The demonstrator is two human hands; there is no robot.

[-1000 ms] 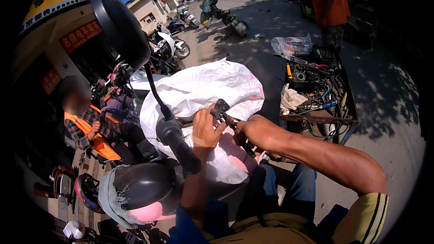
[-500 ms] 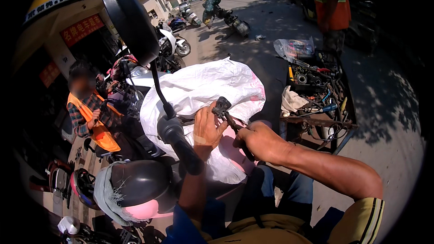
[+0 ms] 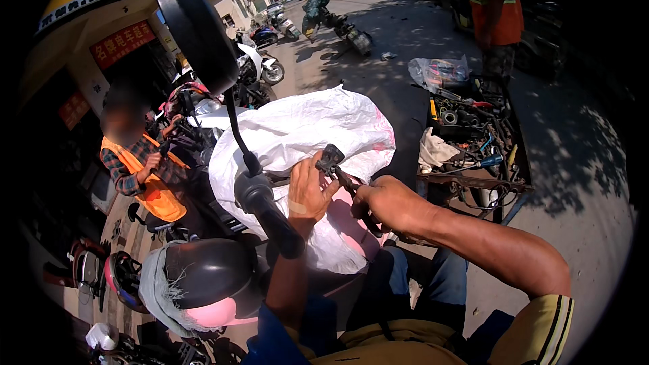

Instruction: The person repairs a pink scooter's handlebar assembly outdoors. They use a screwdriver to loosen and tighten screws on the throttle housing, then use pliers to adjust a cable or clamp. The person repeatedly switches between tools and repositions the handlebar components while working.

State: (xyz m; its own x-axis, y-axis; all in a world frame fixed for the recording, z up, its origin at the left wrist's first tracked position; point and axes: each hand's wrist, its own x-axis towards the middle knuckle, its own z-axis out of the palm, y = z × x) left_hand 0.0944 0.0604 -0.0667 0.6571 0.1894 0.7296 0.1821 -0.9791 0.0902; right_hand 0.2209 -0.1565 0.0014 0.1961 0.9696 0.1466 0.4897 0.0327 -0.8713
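Dark fitting [image 3: 330, 156] sits at the left hand's fingertips, just ahead of the right fist. That left hand [image 3: 309, 192] keeps its fingers together and its thumb out (whether it truly pinches, I can't tell), while the right hand [image 3: 387, 204] curls tightly round one dark tool [image 3: 346, 180]. One white sack [image 3: 297, 122] drapes the pink scooter [image 3: 351, 220] beneath both hands; one mirror [image 3: 193, 30] rises left of them. Right of them, one tool tray [image 3: 466, 179] stands over sunlit paving [image 3: 574, 236]. Two people in orange vests [image 3: 162, 192] flank the scene beyond.
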